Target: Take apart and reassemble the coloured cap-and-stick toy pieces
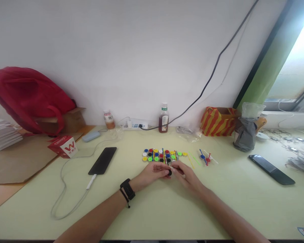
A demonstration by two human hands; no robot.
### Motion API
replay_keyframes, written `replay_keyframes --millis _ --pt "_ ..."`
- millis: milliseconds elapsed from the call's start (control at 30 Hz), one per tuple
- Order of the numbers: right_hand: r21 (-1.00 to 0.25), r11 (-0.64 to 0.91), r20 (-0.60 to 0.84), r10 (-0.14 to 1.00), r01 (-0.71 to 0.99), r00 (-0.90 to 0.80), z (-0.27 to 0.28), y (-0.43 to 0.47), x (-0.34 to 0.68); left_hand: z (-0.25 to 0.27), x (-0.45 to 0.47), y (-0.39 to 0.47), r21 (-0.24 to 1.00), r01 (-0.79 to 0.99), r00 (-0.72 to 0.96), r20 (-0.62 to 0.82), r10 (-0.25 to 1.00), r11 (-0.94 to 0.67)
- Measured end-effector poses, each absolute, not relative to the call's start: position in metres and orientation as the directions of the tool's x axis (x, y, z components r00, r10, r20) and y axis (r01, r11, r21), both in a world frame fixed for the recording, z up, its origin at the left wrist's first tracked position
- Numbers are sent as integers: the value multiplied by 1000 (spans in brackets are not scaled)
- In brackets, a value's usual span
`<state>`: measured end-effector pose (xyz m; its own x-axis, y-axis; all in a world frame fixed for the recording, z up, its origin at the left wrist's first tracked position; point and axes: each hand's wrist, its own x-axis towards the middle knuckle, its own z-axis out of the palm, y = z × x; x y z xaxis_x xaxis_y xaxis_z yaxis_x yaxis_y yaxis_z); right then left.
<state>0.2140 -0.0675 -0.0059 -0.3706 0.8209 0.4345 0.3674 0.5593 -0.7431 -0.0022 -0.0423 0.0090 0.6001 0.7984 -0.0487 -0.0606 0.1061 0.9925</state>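
My left hand [154, 171] is closed, with thumb and fingers pinching a small black plastic disc [170, 172]. My right hand [186, 175] meets it at the fingertips, also closed in a pinch; a bit of something white shows between its fingers, mostly hidden. Just beyond both hands lie rows of small round discs in blue, red, white, yellow, green and black, among them a yellow disc [145, 158]. Thin coloured sticks lie across them. To the right are a loose yellow stick [191, 160], a blue stick with a disc [203, 157] and a red one [208, 159].
A black phone [102, 161] on a white cable lies left, near a red-and-white box [63, 146]. Two bottles, one dark [163, 118], stand by a power strip [134, 125] at the wall. Rightward are a striped bag [218, 121] and another dark phone [271, 169].
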Motion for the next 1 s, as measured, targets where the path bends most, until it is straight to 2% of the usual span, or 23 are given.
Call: replay_keyframes --millis 167,267,367,433,567,767,1000 --pt "-811 513 502 857 280 -115 4 -60 225 2 -2 -38 992 -14 514 -103 851 128" --pt "-923 369 364 929 104 -67 8 -57 231 -1 -2 -36 993 -41 480 -77 874 111" --pt "-979 163 181 972 -121 -150 8 -56 233 -2 -2 -34 992 -72 454 -63 889 107" --pt "-979 90 128 969 -184 -210 8 -56 231 -1 -2 -34 989 -96 461 -53 886 110" --pt "-983 53 96 964 -176 -249 7 -59 223 2 -2 -36 990 -119 493 -4 870 72" --pt "-991 27 59 966 -128 -253 12 -63 219 0 -1 -39 998 -56 480 63 875 -42" --pt "-995 97 92 961 5 -262 10 -62 220 0 0 -40 986 -31 440 159 884 -162"
